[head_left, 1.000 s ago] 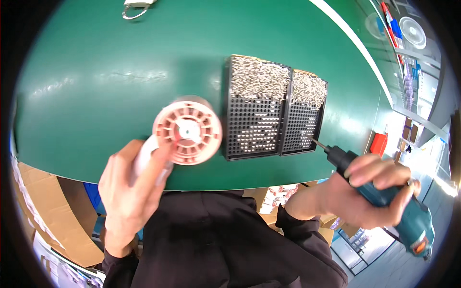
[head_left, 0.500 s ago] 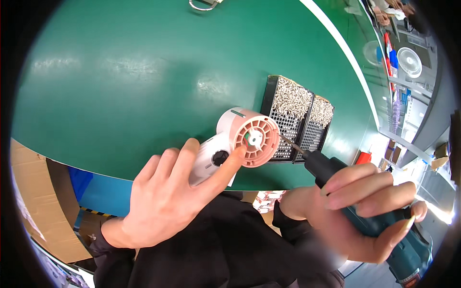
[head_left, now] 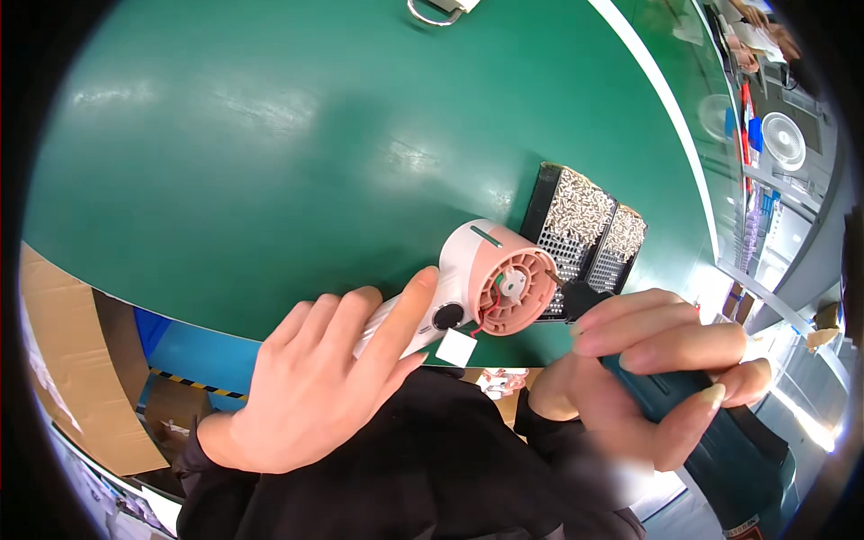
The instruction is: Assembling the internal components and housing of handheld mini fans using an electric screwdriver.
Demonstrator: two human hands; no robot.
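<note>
A pink and white handheld fan body (head_left: 461,261) lies near the table's front edge, its round end open and facing right. Inside sit a pale motor hub (head_left: 513,283) and a thin red wire (head_left: 490,315). My left hand (head_left: 315,382) is closed over the white handle, index finger stretched toward the round head and thumb beside the dark round button (head_left: 447,316). A small white square (head_left: 456,348) juts out beside the handle. My right hand (head_left: 661,355) grips a dark green electric screwdriver (head_left: 720,450), its bit at the right rim of the open end.
Just behind the fan stands a black two-part tray (head_left: 542,202) with many small screws heaped on its perforated plates. A metal loop (head_left: 434,18) lies at the table's far edge. Cardboard (head_left: 81,360) stands at lower left. Another person's hands (head_left: 742,49) show at far upper right.
My left thumb has drawn back from the fan's open end to the handle, leaving the red wire exposed. The fan has turned slightly, and the screwdriver stays close to its rim. The view has shifted.
</note>
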